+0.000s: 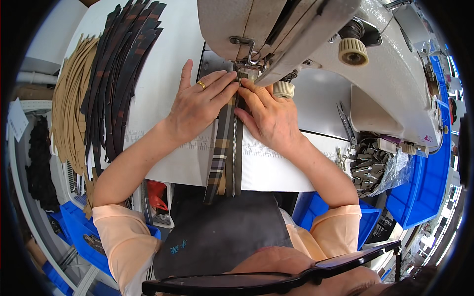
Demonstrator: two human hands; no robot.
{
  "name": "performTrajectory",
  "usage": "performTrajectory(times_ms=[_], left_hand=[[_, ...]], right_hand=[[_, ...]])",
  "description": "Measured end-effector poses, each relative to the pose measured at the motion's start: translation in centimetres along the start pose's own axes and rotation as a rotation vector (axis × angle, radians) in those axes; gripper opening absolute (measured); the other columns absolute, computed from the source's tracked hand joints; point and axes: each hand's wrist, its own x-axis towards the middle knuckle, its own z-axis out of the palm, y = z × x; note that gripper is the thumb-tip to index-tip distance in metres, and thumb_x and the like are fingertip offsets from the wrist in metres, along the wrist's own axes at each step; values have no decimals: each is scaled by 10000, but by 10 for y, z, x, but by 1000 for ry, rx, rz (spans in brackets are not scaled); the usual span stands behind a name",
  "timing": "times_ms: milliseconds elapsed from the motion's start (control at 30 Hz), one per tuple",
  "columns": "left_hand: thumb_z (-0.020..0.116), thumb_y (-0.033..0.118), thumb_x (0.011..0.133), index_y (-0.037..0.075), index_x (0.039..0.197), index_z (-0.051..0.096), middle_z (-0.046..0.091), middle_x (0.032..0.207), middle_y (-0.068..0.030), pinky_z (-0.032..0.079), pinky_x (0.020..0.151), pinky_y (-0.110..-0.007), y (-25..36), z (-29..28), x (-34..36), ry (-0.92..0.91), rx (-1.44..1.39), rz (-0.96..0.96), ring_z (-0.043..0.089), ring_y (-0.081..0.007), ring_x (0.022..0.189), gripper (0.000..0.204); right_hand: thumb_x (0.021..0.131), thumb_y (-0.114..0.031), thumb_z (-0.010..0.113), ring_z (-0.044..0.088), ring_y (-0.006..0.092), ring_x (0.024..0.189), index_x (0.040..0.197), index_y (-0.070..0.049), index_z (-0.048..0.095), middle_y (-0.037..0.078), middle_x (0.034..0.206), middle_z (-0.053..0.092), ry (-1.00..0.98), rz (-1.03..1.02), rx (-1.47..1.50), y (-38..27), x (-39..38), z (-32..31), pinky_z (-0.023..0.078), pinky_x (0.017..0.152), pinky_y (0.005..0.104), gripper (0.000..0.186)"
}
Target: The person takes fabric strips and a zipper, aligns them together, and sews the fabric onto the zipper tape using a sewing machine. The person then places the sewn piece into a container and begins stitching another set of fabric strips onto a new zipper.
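Both hands lie flat, fingers extended, gripping nothing: the left hand (200, 106) presses the plaid strip (219, 148), the right hand (269, 116) the zipper (236, 148), fingertips crowded beneath the sewing machine (345, 49); the strips overhang the table edge (276, 185).

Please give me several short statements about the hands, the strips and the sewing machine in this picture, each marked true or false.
1. Both hands press a plaid fabric strip with a grey zipper flat under the grey industrial sewing machine. True.
2. The left hand wears a gold ring. True.
3. The right hand holds the small metal snips. False: the snips lie on the machine bed to its right, untouched.
4. The pile of dark brown strips lies right of the machine. False: it lies at the left, beside tan strips.
5. The blue plastic bin sits at the right. True.
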Motion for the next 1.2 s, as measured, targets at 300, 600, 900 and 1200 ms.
performTrajectory(times_ms=[300, 600, 900, 1200], left_hand=[[599, 33, 795, 78, 1144, 619, 615, 1204, -56, 146, 1085, -636, -1, 1, -1, 17, -7, 9, 581, -170, 1095, 353], [603, 39, 765, 103, 1199, 604, 561, 1280, -56, 138, 1055, -676, 8, -5, -3, -69, 33, -63, 480, -215, 1187, 439], [602, 19, 751, 127, 1239, 584, 546, 1303, -28, 125, 1067, -656, 2, -2, -1, -94, -1, -54, 452, -207, 1214, 500], [609, 26, 755, 136, 1255, 576, 547, 1307, -33, 141, 1070, -647, -1, 2, 1, -102, -21, -58, 466, -221, 1216, 513]], right_hand=[[731, -227, 744, 546, 248, 778, 1038, -26, 632, 69, 792, 605, 120, -10, 100, 5, -1, 10, 416, 708, 366, 384], [785, -187, 690, 575, 292, 962, 978, -8, 649, 105, 897, 645, 76, 2, 5, 4, 2, 5, 427, 781, 387, 267], [782, -195, 687, 568, 277, 980, 886, -15, 647, 114, 923, 647, 142, -20, -58, 5, 4, 6, 420, 818, 381, 212], [789, -208, 680, 553, 264, 1001, 930, -6, 657, 123, 1042, 647, 131, 6, -69, 6, 6, 6, 416, 844, 373, 247]])
